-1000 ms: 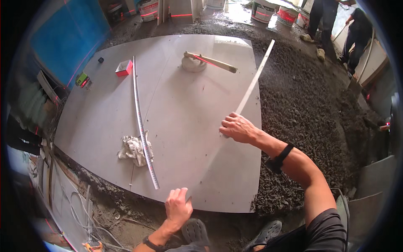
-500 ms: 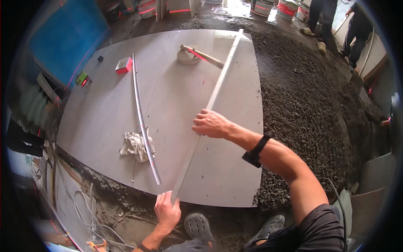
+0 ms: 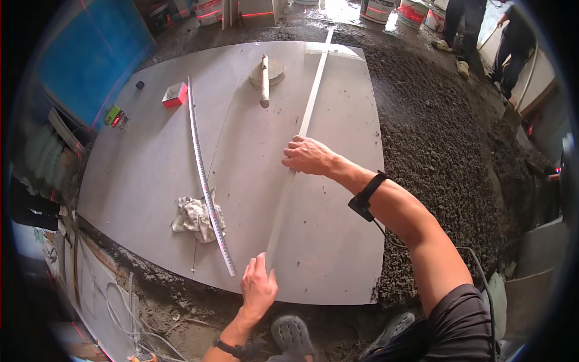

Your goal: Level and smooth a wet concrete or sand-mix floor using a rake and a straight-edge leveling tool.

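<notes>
Both my hands are on a long straight metal bar (image 3: 313,90) lying lengthwise over a large grey tile (image 3: 344,229). My right hand (image 3: 304,155) grips it around the middle; my left hand (image 3: 258,285) has its fingers closed on the near end. A ruled straightedge (image 3: 199,154) lies to the left of the bar, over a crumpled white cloth (image 3: 190,217). Farther up the tile are a red-and-white box (image 3: 172,96), a small green device (image 3: 113,114), a dark small block (image 3: 140,85), and a round tool with a wooden-looking handle (image 3: 265,84).
Rough grey mortar (image 3: 440,157) borders the tile's right side. Buckets (image 3: 377,11) and leaning boards (image 3: 253,13) stand beyond it. Two people's legs (image 3: 506,60) show at upper right. A blue panel (image 3: 90,60) stands at left; cables (image 3: 120,311) lie at lower left.
The bar has moved left and forward with both my hands, now reaching past the tile's far edge. The round tool's handle has swung from slanting rightward to pointing toward me.
</notes>
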Available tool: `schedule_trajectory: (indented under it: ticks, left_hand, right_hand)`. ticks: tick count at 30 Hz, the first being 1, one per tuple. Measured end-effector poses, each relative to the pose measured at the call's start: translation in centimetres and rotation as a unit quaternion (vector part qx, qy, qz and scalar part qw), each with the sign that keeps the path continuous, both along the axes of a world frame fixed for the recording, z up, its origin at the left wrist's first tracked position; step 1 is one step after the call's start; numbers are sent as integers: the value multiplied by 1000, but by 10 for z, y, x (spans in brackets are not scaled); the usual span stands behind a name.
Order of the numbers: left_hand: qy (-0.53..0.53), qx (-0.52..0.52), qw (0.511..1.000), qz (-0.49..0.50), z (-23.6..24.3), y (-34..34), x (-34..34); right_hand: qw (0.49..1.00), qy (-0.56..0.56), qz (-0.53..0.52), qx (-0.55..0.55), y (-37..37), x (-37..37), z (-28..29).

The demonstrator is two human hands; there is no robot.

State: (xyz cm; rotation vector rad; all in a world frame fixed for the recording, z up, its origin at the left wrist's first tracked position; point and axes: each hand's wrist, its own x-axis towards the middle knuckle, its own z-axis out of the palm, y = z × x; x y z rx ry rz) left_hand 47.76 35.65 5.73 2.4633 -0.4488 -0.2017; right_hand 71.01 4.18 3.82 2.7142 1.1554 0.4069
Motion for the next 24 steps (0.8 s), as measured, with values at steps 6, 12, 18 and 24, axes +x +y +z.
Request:
schedule_trajectory:
  ticks: [6,12,18,24]
  left_hand:
    - [-6,26,1000,4,-18,-25,22]
    - [41,100,994,7,-24,-44,35]
    - [5,79,996,-33,-39,-90,94]
    - [0,74,991,-111,-38,-146,149]
  right_hand:
    - [1000,8,-2,-1,-24,25,-19]
    - [996,64,-56,-30,-59,71,-29]
    - [975,79,-198,-55,-111,106,-25]
    - [951,73,-295,-57,-195,96,-17]
